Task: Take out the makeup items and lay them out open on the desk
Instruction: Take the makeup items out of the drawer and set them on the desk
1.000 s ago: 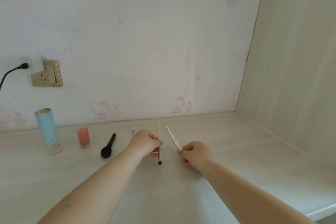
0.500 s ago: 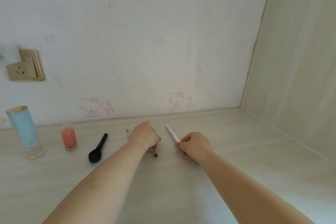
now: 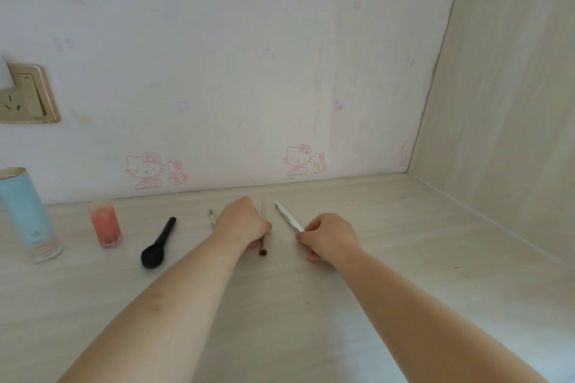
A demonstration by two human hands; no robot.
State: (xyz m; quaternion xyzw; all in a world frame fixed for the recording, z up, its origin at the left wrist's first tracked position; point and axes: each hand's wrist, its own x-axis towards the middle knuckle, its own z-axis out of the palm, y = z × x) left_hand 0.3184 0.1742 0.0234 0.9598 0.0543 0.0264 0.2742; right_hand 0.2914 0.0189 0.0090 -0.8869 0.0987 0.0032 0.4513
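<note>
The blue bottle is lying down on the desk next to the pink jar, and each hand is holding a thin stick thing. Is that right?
Not quite. In the head view the blue bottle stands upright on the desk, not lying down. The rest holds: it is beside the pink jar, and the left hand and right hand each hold a thin stick.

- A home, most likely a bedroom vanity nook.
- Cartoon-kitten wallpaper (image 3: pixel 298 160) in pink outline covers the back wall.
- A pale wood-grain bench (image 3: pixel 389 227) meets a matching side panel (image 3: pixel 504 87) on the right.
- A gold-framed wall socket (image 3: pixel 29 95) sits at left.
- Cosmetics stand on the bench: a blue tube (image 3: pixel 26 214), a pink bottle (image 3: pixel 105 224), a black brush (image 3: pixel 158 242).
</note>
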